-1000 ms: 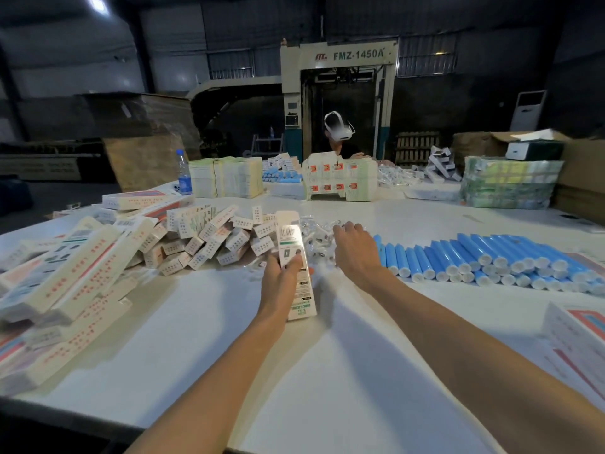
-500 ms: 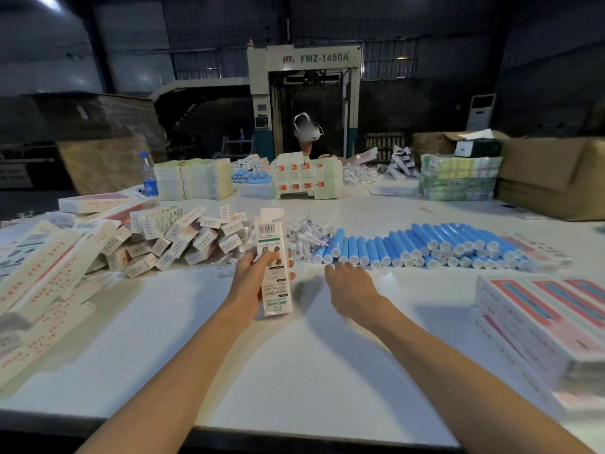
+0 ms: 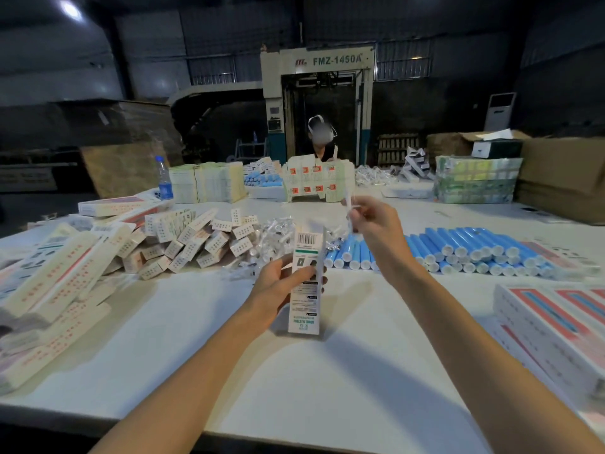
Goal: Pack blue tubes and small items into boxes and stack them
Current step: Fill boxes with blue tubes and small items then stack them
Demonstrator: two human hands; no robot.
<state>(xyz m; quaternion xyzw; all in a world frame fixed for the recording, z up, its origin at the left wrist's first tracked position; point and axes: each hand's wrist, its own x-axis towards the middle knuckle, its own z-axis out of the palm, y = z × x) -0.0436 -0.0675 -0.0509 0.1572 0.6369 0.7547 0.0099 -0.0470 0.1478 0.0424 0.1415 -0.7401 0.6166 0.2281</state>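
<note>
Blue tubes [image 3: 458, 249] lie in a row on the table [image 3: 212, 339]. Left hand [image 3: 278, 290] holds a long box [image 3: 304, 312] near them. Right hand [image 3: 373, 224] pinches a small clear thing [image 3: 349, 204] above the tubes.

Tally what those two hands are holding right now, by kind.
Long box: 1, gripped by the left hand
Small clear item: 1, pinched by the right hand
Total: 2
</note>
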